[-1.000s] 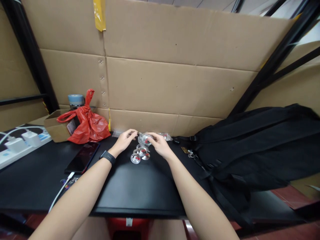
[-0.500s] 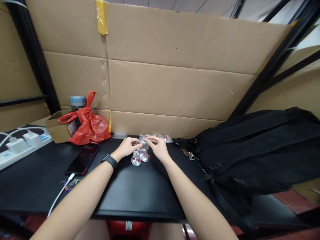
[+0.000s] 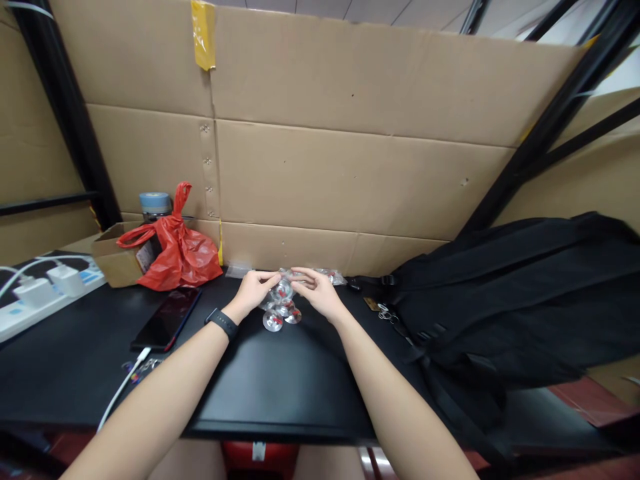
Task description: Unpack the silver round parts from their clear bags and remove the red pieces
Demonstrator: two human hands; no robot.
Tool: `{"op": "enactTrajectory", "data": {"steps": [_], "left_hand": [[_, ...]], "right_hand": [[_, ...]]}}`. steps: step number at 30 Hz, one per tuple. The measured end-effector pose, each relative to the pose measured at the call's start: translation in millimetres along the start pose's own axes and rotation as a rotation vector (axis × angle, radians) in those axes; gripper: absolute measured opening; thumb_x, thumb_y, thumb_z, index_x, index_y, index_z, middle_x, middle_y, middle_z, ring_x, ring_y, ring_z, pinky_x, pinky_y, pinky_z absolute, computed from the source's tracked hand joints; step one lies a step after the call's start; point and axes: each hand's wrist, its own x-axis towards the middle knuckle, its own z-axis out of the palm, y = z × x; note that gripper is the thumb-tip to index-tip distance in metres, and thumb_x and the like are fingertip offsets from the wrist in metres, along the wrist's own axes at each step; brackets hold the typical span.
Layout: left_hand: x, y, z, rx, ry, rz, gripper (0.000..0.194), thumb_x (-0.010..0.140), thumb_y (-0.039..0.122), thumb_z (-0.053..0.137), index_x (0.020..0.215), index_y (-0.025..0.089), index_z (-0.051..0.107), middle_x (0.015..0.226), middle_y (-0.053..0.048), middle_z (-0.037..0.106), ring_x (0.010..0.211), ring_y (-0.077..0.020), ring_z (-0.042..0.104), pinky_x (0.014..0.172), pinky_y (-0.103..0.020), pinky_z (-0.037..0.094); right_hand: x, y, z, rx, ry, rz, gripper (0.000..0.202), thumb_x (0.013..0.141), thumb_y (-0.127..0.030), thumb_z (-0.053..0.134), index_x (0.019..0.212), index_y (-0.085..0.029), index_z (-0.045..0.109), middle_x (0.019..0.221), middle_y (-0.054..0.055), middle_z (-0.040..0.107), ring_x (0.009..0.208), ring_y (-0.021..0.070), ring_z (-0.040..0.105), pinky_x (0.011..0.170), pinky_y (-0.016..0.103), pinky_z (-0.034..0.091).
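Observation:
Near the back of the black tabletop, my left hand (image 3: 255, 289) has its thumb and fingers closed on the left side of a small clear plastic packet (image 3: 283, 289). Opposite it, my right hand (image 3: 317, 291) grips the packet's right side, its fingers bent and a little spread from the thumb. The packet holds something round and shiny with a red mark. Just below my hands lie several similar round clear pieces with red marks, among them one front disc (image 3: 273, 321) and another to its right (image 3: 293, 316). Fingertips partly hide the packet's upper edge.
More clear packets (image 3: 333, 276) lie against the cardboard wall (image 3: 320, 180). To the left are a red plastic bag (image 3: 181, 257), a small carton (image 3: 117, 257), a phone (image 3: 166, 320) on a white cable and a power strip (image 3: 50, 300). A black backpack (image 3: 520, 300) fills the right.
My hands have shifted slightly, and the fingers of my right hand have spread a little. The round piece between my hands shows more plainly. The discs below have moved slightly apart.

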Motion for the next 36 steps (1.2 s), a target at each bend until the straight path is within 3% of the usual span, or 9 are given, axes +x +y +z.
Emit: {"op": "enactTrajectory", "data": {"steps": [2, 8, 14, 18, 22, 27, 30, 32, 36], "left_hand": [[1, -1, 1.0, -0.073, 0.044, -0.018, 0.041, 0.081, 0.047, 0.069, 0.105, 0.015, 0.077, 0.107, -0.011, 0.076, 0.1, -0.028, 0.069, 0.09, -0.039, 0.053], [-1, 4, -1.0, -0.171, 0.043, -0.082, 0.047, 0.083, 0.052, 0.066, 0.107, 0.013, 0.075, 0.104, -0.012, 0.076, 0.087, -0.0232, 0.07, 0.081, -0.036, 0.055], [1, -2, -1.8, -0.183, 0.083, -0.047, 0.04, 0.077, 0.033, 0.074, 0.111, 0.014, 0.067, 0.091, -0.009, 0.075, 0.085, -0.0196, 0.07, 0.083, -0.034, 0.055], [2, -3, -0.4, -0.184, 0.148, -0.039, 0.036, 0.078, 0.031, 0.071, 0.108, 0.015, 0.059, 0.078, -0.004, 0.071, 0.075, -0.0181, 0.07, 0.076, -0.033, 0.056], [-4, 10, -2.6, 0.094, 0.172, 0.119, 0.026, 0.084, 0.035, 0.065, 0.102, 0.017, 0.06, 0.09, -0.006, 0.068, 0.083, -0.0185, 0.067, 0.079, -0.033, 0.054], [-11, 26, -3.0, 0.601, -0.152, 0.475, 0.032, 0.076, 0.024, 0.075, 0.107, 0.022, 0.066, 0.108, -0.006, 0.065, 0.101, -0.0217, 0.061, 0.089, -0.033, 0.047], [-8, 25, -2.5, 0.78, -0.186, 0.496, 0.016, 0.084, 0.013, 0.063, 0.096, 0.022, 0.069, 0.098, -0.004, 0.069, 0.095, -0.02, 0.063, 0.085, -0.032, 0.045], [-4, 21, -9.2, 0.848, -0.174, 0.478, 0.017, 0.085, 0.01, 0.059, 0.089, 0.022, 0.07, 0.091, -0.003, 0.07, 0.09, -0.019, 0.064, 0.082, -0.03, 0.045], [6, 3, -45.8, 0.91, -0.036, 0.351, 0.024, 0.08, 0.004, 0.053, 0.083, 0.019, 0.072, 0.091, -0.006, 0.072, 0.086, -0.019, 0.066, 0.08, -0.028, 0.049]], "right_hand": [[0, 2, 1, 0.014, -0.025, 0.043, 0.051, 0.07, -0.035, 0.079, 0.116, -0.02, 0.065, 0.097, 0.007, 0.075, 0.076, 0.0188, 0.072, 0.075, 0.034, 0.058], [2, 6, 2, 0.029, 0.042, 0.087, 0.034, 0.068, -0.041, 0.078, 0.09, -0.017, 0.069, 0.076, 0.005, 0.073, 0.068, 0.0187, 0.068, 0.064, 0.031, 0.054], [3, 2, 1, 0.088, 0.225, 0.068, 0.04, 0.069, -0.041, 0.078, 0.1, -0.02, 0.062, 0.082, 0.004, 0.073, 0.073, 0.0189, 0.068, 0.064, 0.028, 0.051], [3, 3, -2, 0.141, 0.239, 0.039, 0.047, 0.067, -0.037, 0.079, 0.106, -0.022, 0.057, 0.084, 0.003, 0.072, 0.074, 0.0181, 0.069, 0.07, 0.03, 0.053], [4, 10, -6, 0.118, 0.256, 0.06, 0.047, 0.066, -0.035, 0.08, 0.104, -0.021, 0.055, 0.076, 0.0, 0.07, 0.066, 0.0167, 0.067, 0.067, 0.03, 0.053], [3, 14, -3, 0.099, 0.219, 0.095, 0.049, 0.066, -0.034, 0.079, 0.106, -0.022, 0.053, 0.071, -0.001, 0.068, 0.062, 0.0165, 0.066, 0.06, 0.027, 0.05], [4, 14, 0, 0.102, 0.154, 0.083, 0.05, 0.069, -0.035, 0.077, 0.111, -0.022, 0.052, 0.076, 0.0, 0.07, 0.069, 0.0177, 0.067, 0.064, 0.029, 0.052], [6, 16, -4, 0.047, 0.139, 0.045, 0.048, 0.071, -0.035, 0.075, 0.112, -0.021, 0.053, 0.084, 0.003, 0.072, 0.078, 0.0191, 0.069, 0.073, 0.032, 0.054], [10, 25, -27, -0.33, 0.157, -0.016, 0.024, 0.077, -0.03, 0.068, 0.097, -0.019, 0.062, 0.097, 0.007, 0.072, 0.089, 0.0211, 0.068, 0.086, 0.038, 0.052]]}}
